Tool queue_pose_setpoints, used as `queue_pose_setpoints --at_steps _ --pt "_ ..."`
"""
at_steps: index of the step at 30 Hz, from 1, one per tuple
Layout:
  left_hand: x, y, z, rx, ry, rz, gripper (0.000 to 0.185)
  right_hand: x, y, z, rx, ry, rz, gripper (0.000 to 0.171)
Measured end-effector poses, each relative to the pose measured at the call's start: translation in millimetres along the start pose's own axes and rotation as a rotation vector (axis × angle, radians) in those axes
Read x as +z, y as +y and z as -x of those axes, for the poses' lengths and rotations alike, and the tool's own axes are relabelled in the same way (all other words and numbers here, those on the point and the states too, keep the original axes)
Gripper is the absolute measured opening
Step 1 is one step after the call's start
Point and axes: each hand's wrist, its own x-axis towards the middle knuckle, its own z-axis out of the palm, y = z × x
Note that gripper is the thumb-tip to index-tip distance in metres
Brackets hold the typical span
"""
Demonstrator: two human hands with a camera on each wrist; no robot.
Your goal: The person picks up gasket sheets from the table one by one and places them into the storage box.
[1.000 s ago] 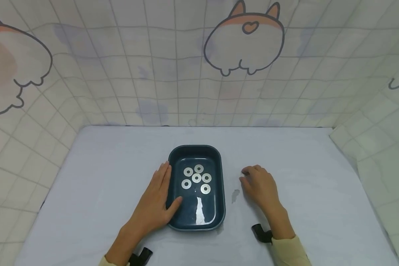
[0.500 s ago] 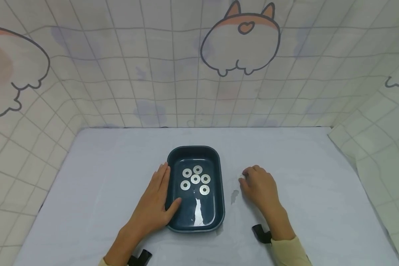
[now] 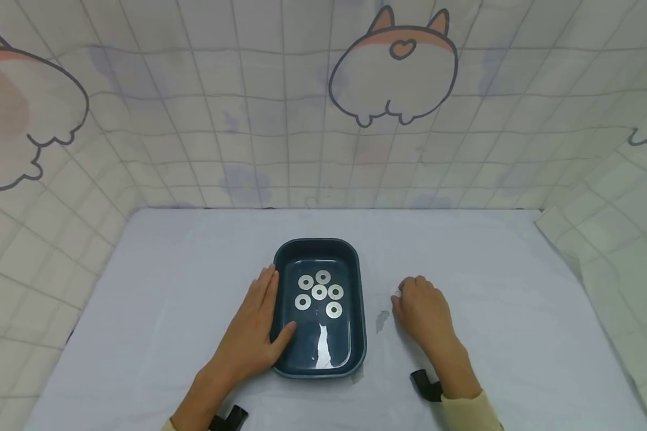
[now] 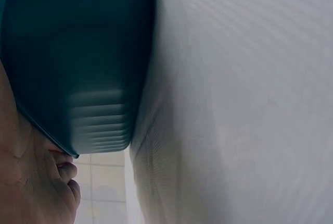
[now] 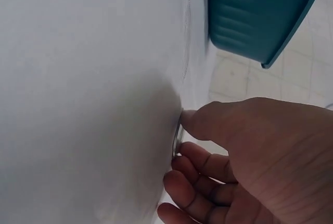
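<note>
A dark blue rectangular tray stands on the white-covered table, with several flat silver washers lying loosely grouped inside it. My left hand rests along the tray's left rim, fingers straight and thumb reaching over the edge. In the left wrist view, the palm lies against the tray's rim. To the right of the tray, my right hand is down at the tabletop. Its thumb and index finger pinch a thin metal washer by its edges, close to the cloth; the other fingers are curled beneath.
White cloth covers the table around the tray. A grey mark shows on it between the tray and my right hand. Patterned, gridded curtains enclose the back and both sides. Black wrist mounts sit at both wrists.
My right thumb and index finger have drawn closer together on the washer, and that hand has shifted slightly. The left hand and the tray stay as they were; the head view drifts a little.
</note>
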Motion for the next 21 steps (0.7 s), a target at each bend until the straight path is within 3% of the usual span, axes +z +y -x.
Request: queue_pose_setpoints --at_steps 10,15,21 --pt "-1.0 2.5 -3.7 -0.010 -0.039 0.005 0.096 -2.8 -1.1 2.1 0.005 0.009 0.022 0.023" --pt "-1.2 4.1 -2.6 -0.013 -0.016 0.000 0.097 -5.2 -3.8 2.2 0.022 -0.002 0.003 0.022" --pt "-1.3 0.3 -1.5 0.002 -0.002 -0.012 0.096 -3.7 -5.5 -2.2 -0.028 0.067 0.034 0.019"
